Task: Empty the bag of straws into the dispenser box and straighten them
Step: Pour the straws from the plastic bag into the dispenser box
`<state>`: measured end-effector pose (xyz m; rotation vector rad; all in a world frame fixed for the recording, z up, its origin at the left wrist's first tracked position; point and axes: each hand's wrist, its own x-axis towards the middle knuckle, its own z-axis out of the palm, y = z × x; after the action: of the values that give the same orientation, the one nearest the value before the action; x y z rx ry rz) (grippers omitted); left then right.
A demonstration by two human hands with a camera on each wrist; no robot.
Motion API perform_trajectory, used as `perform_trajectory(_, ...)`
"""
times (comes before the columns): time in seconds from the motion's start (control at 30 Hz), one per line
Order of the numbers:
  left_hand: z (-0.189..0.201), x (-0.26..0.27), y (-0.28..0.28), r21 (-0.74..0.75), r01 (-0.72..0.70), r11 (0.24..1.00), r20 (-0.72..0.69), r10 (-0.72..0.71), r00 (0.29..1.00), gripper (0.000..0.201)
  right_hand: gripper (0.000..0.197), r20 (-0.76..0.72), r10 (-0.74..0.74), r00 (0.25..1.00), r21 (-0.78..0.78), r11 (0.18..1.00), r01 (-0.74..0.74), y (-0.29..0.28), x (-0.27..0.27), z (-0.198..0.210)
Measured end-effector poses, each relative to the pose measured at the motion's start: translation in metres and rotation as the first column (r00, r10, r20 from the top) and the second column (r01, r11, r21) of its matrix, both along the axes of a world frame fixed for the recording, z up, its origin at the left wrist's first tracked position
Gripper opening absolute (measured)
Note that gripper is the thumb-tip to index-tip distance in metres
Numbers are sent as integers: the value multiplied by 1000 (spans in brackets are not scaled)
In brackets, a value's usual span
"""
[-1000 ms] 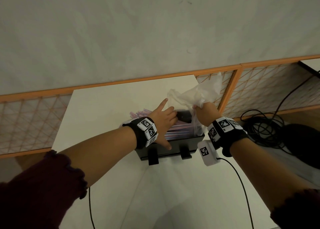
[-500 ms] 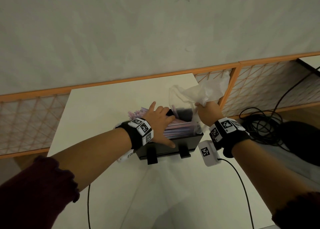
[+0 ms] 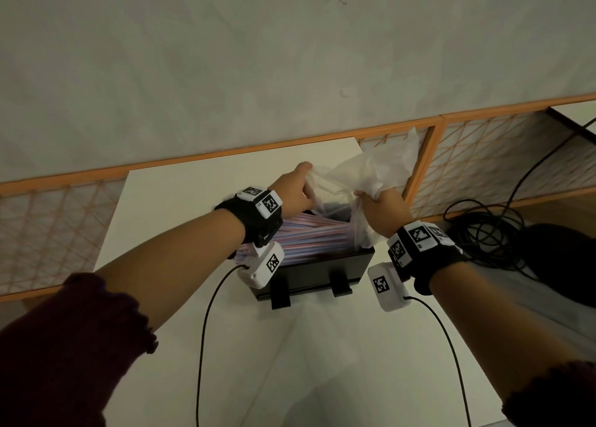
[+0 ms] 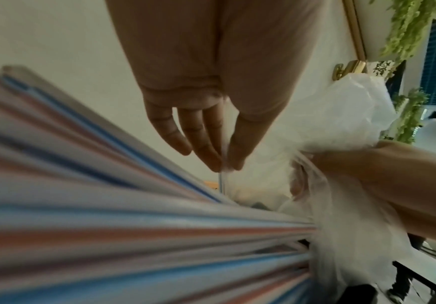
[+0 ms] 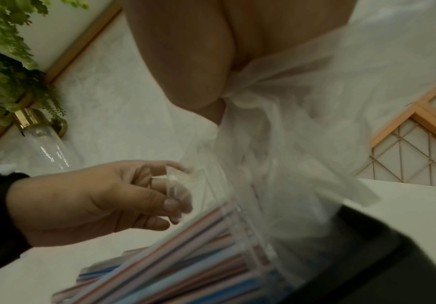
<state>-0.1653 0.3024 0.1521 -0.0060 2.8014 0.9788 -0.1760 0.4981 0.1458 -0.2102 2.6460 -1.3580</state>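
Note:
A black dispenser box point(image 3: 309, 271) stands on the white table point(image 3: 180, 207), filled with pink, blue and white straws point(image 3: 309, 236) lying lengthwise. A thin clear plastic bag point(image 3: 371, 171) hangs over the box's right end, with straw ends still inside its lower part point(image 5: 250, 257). My right hand point(image 3: 382, 207) grips the bag's bunched top point(image 5: 258, 86). My left hand point(image 3: 295, 189) pinches the bag's left edge point(image 4: 224, 162) between thumb and fingers, above the straws point(image 4: 133, 236).
An orange-framed lattice panel point(image 3: 483, 158) runs behind the table, under a grey wall. Black cables point(image 3: 483, 229) coil on the floor at the right. Wrist camera cables point(image 3: 206, 330) trail over the table front.
My left hand has lifted off the straws and the box's front edge and taken hold of the bag's left edge. The right hand has raised the bag slightly.

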Motion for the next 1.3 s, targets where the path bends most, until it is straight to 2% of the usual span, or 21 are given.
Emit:
perform_trajectory(0.03,-1,0,-1,-15,26,1000,38,-25,999,75,31,-1,-12,1000,-22,1000,12,1,-2,-1)
perform_trajectory(0.1,-2,3,-2,13,80,997,92,-81,992,87,38,7,-35,999,-86,996,35,3,-3,-2)
perform_trajectory(0.2,3,16,4,73,167,983,125,-175,977,101,36,6,-31,1000,-91,995,31,6,-2,-2)
perform_trajectory(0.33,6,30,21,-200,252,947,165,-221,961,132,34,32,-16,999,10,1000,16,5,1,-2)
perform_trajectory(0.43,-3,29,23,-348,338,875,164,-298,940,143,20,45,-46,998,13,999,46,4,-1,1)
perform_trajectory(0.53,-7,32,18,-511,390,766,165,-357,919,134,24,31,-104,994,16,994,104,6,-6,9)
perform_trajectory(0.63,-11,39,15,-696,393,601,133,-429,893,108,23,12,-122,993,34,992,121,9,-10,18)
perform_trajectory(0.7,-17,42,13,-757,357,548,91,-452,887,93,24,10,-95,995,62,994,94,8,-11,22)
perform_trajectory(0.8,-27,45,13,-759,316,570,50,-433,900,87,30,20,-59,998,131,990,56,3,-9,23)
perform_trajectory(0.9,-33,48,9,-734,313,602,54,-408,911,84,30,-14,-98,995,125,987,99,5,-12,27)
perform_trajectory(1.07,-36,48,0,-767,330,550,62,-448,892,84,35,-101,-199,975,144,967,212,21,-19,55)
perform_trajectory(1.17,-38,44,2,-786,325,525,71,-446,892,86,36,-126,-213,969,102,969,226,28,-26,66)
perform_trajectory(1.3,-33,40,4,-759,330,562,70,-432,899,94,37,-166,-200,966,43,977,210,23,-24,73)
